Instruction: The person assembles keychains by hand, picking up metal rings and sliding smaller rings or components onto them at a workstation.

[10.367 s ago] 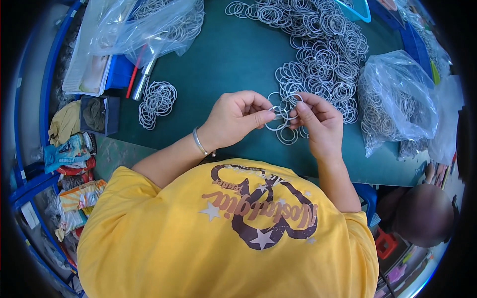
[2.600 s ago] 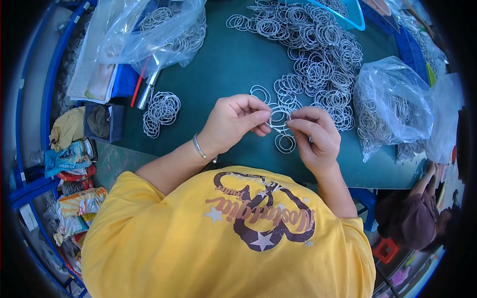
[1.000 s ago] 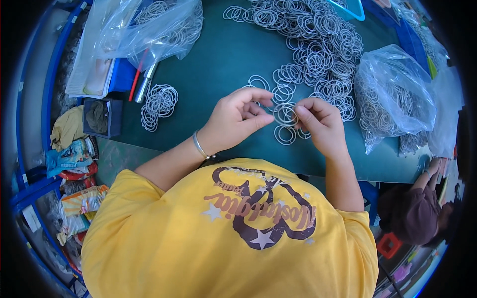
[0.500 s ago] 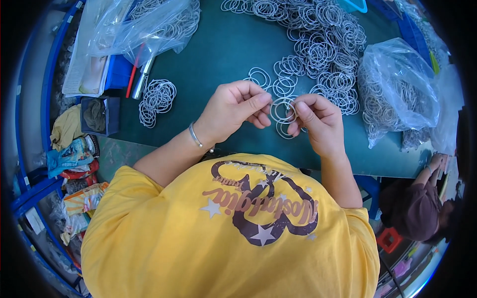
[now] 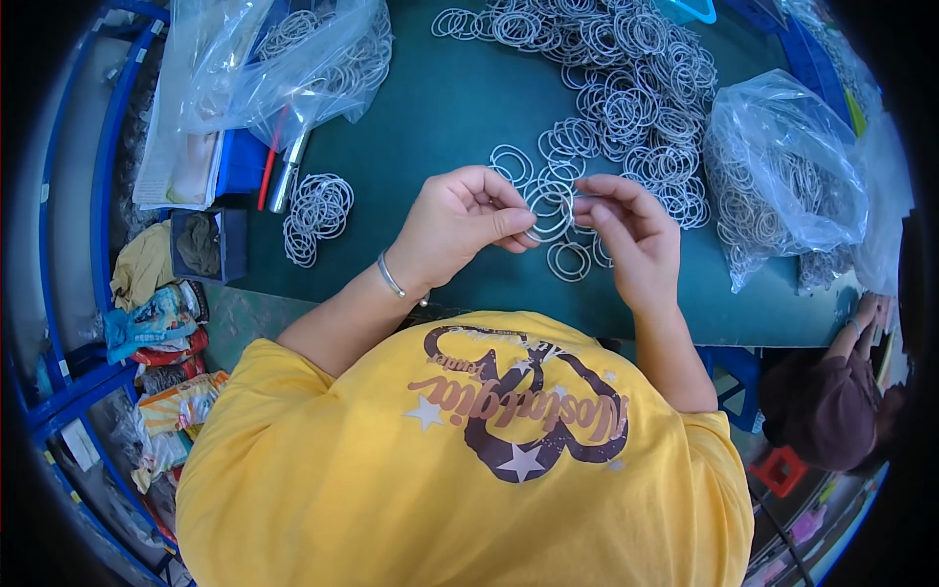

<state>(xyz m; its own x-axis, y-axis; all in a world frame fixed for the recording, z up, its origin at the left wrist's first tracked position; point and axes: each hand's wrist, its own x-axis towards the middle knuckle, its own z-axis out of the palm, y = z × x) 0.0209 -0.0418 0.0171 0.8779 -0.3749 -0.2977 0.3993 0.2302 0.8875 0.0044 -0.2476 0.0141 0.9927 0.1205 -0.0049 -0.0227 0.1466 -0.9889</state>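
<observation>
My left hand [image 5: 468, 223] is closed, with thumb and forefinger pinching the left edge of a silver metal ring [image 5: 550, 235]. Just right of that ring is my right hand [image 5: 631, 227], its forefinger lifted away from the thumb. Its fingertips come close to the ring's edge; whether they touch it I cannot tell. Beneath and around the fingers, several loose rings [image 5: 568, 262] lie on the green tabletop [image 5: 460, 108]. A large heap of similar rings [image 5: 626, 78] spreads beyond my hands, and a smaller tangled pile [image 5: 318, 217] sits to the left.
Clear plastic bags of rings stand at the right [image 5: 782, 186] and far left [image 5: 323, 68]. By the left bag lie a red pen [image 5: 266, 176] and a silver-barrelled tool [image 5: 285, 181]. A grey bin [image 5: 207, 243] sits at the table's left edge. Another person [image 5: 827, 406] is at the far right.
My right forefinger has lifted and parted from the thumb, which earlier pinched at the ring. The left hand keeps its pinch. The whole view has shifted slightly.
</observation>
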